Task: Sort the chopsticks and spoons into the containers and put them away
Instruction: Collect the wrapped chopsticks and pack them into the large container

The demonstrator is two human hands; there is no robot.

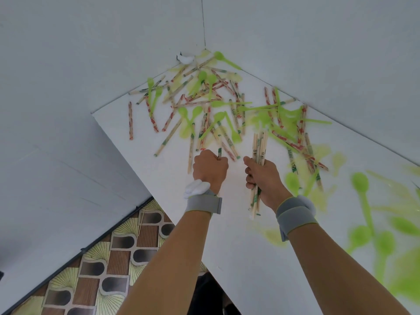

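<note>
- The white table (pixel 227 235) was found set into the corner of the room, with two of its edges against the walls; no container could be seen anywhere on it or beside it, so the contents of the containers could not be told.
- The task was judged to be at an early stage: nothing was seen put away, and the greater part of the ware lay unsorted.
- A mixed heap of wrapped chopsticks (pixel 195 96) and green spoons (pixel 221 120) was spread from the far corner of the table along the edge against the right wall.
- Further green spoons, blurred, were noted toward the near right edge of the table.
- A bundle of chopsticks (pixel 259 151) was held upright in the right hand (pixel 263 178), whose fingers were wrapped tightly round it, above the middle of the table.
- The left hand (pixel 210 170) was found curled round the near end of a single chopstick (pixel 219 152), just beside the heap's near fringe.
- Collection of chopsticks was judged to be in hand; the spoons appeared untouched.
</note>
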